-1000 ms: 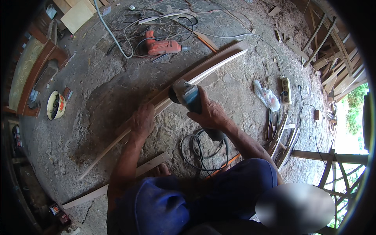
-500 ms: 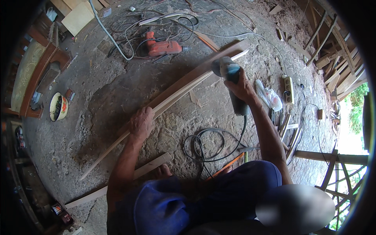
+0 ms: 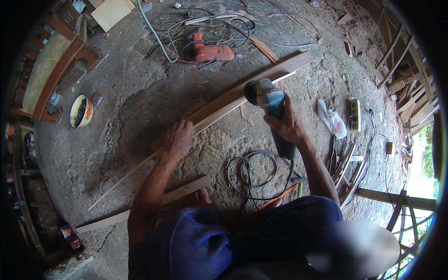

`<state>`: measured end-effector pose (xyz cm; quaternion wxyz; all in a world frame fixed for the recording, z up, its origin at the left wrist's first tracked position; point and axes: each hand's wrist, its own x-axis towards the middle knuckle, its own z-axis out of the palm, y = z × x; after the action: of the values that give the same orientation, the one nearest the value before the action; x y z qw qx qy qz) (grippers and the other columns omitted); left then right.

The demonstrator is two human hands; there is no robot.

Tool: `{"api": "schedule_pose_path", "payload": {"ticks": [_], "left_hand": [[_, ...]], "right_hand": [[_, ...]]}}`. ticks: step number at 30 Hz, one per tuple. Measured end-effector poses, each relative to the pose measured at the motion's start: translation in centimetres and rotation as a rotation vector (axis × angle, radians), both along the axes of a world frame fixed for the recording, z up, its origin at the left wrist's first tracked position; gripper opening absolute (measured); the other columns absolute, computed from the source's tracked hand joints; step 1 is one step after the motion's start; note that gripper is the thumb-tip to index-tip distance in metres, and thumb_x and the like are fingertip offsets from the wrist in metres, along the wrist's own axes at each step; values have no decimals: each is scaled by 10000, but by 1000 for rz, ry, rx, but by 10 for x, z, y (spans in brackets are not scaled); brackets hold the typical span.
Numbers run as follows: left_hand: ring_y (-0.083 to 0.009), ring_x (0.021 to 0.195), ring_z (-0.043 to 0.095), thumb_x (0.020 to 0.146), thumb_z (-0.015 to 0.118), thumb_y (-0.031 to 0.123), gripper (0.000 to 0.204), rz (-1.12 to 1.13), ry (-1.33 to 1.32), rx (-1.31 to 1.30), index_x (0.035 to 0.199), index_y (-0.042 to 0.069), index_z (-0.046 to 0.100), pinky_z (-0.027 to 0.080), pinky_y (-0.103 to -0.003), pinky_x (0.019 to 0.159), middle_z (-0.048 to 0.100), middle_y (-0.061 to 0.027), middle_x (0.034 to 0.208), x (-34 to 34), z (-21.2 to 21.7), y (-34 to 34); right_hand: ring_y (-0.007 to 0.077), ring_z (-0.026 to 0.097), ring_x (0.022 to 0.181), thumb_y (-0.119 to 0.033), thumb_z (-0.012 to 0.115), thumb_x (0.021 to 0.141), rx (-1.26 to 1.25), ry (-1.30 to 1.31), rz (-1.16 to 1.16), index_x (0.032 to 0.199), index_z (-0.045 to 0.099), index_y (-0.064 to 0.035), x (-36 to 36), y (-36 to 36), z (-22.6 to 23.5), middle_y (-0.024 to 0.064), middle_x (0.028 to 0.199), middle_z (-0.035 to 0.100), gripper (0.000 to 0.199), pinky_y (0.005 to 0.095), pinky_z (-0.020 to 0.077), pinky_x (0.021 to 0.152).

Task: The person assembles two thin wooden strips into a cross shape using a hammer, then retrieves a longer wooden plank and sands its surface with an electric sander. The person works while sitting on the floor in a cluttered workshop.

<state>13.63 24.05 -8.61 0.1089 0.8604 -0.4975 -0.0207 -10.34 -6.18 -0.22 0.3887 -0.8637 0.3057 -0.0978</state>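
My right hand (image 3: 289,125) grips a teal and dark angle grinder (image 3: 273,100). The tool's round disc (image 3: 251,93) is at the pale edge of a thin wooden strip (image 3: 219,117), and I cannot tell whether it touches. A wider brown board (image 3: 261,77) lies along the strip's far side, slanting from lower left to upper right. Farther left, my left hand (image 3: 178,139) is closed over the strip, its fingers partly hidden. From the grinder's rear, a dark cord (image 3: 239,186) runs into loose coils on the ground.
A red drill (image 3: 214,52) lies among tangled cables beyond the board. Left stands a patterned bowl (image 3: 81,112) with dark contents. Right are a plastic bag (image 3: 332,119) and a power strip (image 3: 355,115). Another wooden piece (image 3: 186,190) lies near my foot.
The grinder has moved nearer and leftward along the strip, toward my left hand. My left hand keeps its hold. The whole view has shifted a little.
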Motion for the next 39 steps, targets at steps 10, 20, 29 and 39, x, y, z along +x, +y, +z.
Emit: {"api": "schedule_pose_path", "payload": {"ticks": [10,20,29,39], "left_hand": [[-371,982,662,1006,612,208,160,-85,-41,-55,996,62,546,562,-489,803,642,-156,993,0,-2,-29],[-357,994,676,1038,575,268,200,-40,-49,55,1008,75,529,561,-481,813,657,-139,1033,-1,0,-33],[-368,1007,681,1045,566,279,211,-2,-6,127,1013,73,531,556,-490,824,670,-153,1054,-3,6,-37],[-374,996,678,1051,547,277,208,-4,-8,147,1023,72,531,550,-498,820,663,-152,1043,-3,5,-37]], "right_hand": [[524,665,1098,-412,773,856,-12,93,180,1604,101,-13,21,45,3,356,1175,663,1082,530,532,949],[518,670,1075,-424,772,846,-93,66,146,1605,99,13,13,13,-9,353,1164,666,1104,528,528,950],[511,683,1055,-458,772,848,-131,93,-8,1601,106,1,-4,-62,-16,357,1123,680,1105,527,542,920],[476,695,1060,-490,764,842,-126,52,-101,1585,144,-1,-13,-141,-20,334,1128,687,1084,496,547,916]]}}
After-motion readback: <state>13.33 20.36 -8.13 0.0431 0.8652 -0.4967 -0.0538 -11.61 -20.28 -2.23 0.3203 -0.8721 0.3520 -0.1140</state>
